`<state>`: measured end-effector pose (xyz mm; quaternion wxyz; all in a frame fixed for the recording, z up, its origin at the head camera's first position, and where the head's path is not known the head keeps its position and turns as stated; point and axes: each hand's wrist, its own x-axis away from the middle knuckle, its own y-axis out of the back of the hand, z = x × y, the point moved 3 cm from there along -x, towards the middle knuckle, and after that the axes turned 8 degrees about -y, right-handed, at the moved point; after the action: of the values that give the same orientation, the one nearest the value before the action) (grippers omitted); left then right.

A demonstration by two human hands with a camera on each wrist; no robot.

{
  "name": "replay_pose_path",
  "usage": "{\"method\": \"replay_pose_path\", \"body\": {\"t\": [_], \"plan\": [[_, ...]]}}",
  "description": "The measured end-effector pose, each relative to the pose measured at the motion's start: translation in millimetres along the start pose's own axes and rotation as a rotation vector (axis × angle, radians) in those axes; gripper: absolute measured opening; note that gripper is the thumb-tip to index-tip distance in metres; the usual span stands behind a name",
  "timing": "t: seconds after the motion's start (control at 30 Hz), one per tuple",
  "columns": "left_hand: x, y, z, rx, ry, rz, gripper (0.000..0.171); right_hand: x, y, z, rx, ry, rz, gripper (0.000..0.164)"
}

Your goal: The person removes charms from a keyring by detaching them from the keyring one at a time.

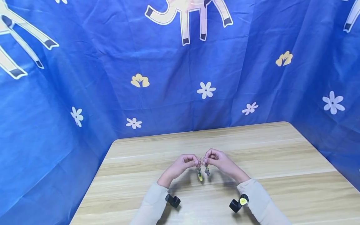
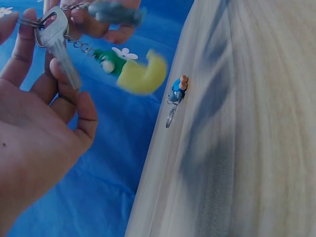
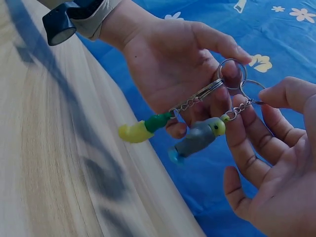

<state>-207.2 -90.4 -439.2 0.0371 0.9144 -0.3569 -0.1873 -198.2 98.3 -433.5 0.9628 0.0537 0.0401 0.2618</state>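
Note:
Both hands meet above the table. In the head view my left hand (image 1: 181,167) pinches a metal key ring (image 3: 232,73), from which hang a silver key (image 2: 58,42) and a green and yellow charm (image 3: 140,128). My right hand (image 1: 223,162) pinches a second metal ring (image 3: 253,92) between thumb and finger. A grey, bird-like charm (image 3: 200,136) with a yellow head and blue tail dangles from that ring by a short chain. The two rings touch or overlap; I cannot tell whether they are linked.
Another keychain with a blue and orange figure (image 2: 177,91) lies on the wooden table (image 1: 135,193). Blue patterned cloth (image 1: 174,103) hangs behind and beside the table. Each wrist carries a small black camera, such as the left one (image 1: 172,200).

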Motion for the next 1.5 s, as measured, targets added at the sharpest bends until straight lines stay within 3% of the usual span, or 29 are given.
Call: {"method": "replay_pose_path", "body": {"t": [0.2, 0.3, 0.4, 0.6, 0.93, 1.3, 1.5], "plan": [[2.7, -2.8, 0.3, 0.061, -0.066, 0.088, 0.009, 1.8, -1.4, -0.6, -0.008, -0.008, 0.008, 0.024], [3.1, -2.6, -0.4, 0.058, -0.075, 0.099, 0.021, 2.8, -0.3, -1.3, -0.011, -0.009, 0.006, 0.023], [2.2, -2.2, -1.7, 0.045, -0.052, 0.096, 0.032, 3.6, 2.0, -1.6, -0.015, -0.010, 0.004, 0.021], [0.1, -2.2, -3.8, 0.028, -0.012, 0.057, 0.032, 4.4, 3.2, -0.2, -0.036, -0.004, 0.032, 0.020], [-1.4, -0.3, -4.4, 0.034, -0.081, 0.084, 0.023, 3.8, 2.6, -1.5, -0.029, -0.011, 0.046, 0.026], [-3.9, -0.1, -0.7, -0.111, 0.029, 0.026, 0.027, 5.0, 2.4, -0.9, -0.012, -0.013, 0.021, 0.027], [-2.0, 0.4, -0.8, -0.039, -0.011, 0.029, 0.024, 3.6, 3.5, -1.5, -0.015, -0.011, 0.025, 0.027]]}}
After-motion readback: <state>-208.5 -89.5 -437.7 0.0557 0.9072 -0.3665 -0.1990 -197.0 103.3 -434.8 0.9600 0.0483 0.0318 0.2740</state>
